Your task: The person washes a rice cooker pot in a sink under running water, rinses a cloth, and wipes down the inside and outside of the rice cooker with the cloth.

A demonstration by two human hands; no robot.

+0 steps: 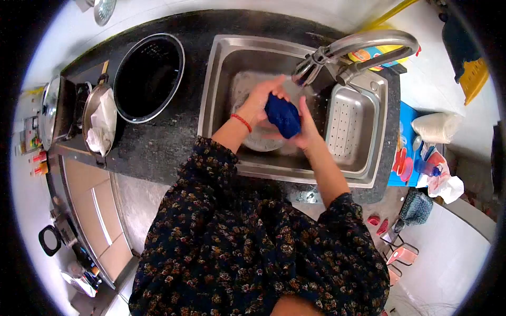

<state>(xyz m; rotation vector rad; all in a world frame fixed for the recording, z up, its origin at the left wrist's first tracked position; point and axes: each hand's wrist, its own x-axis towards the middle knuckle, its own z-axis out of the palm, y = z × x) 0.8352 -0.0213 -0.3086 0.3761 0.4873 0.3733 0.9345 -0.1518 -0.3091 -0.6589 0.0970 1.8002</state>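
A bunched dark blue cloth (283, 116) is held between my two hands over the steel sink (215, 105). My left hand (259, 100), with a red bracelet at the wrist, closes on its upper left side. From the lower right, my right hand (307, 129) grips the same cloth, its thumb pointing up along the edge. Beneath the hands, a clear container (242, 87) sits in the basin, partly hidden by them. The curved faucet (369, 39) reaches over the sink, its head just above the hands; I cannot tell whether water runs.
A perforated steel drainer basket (345, 129) stands at the sink's right. To the left, a large black pot (150, 76) rests on the dark counter (153, 142), beside a pan (92, 108) holding white plastic. A blue table (407, 118) with bags and small items is at right.
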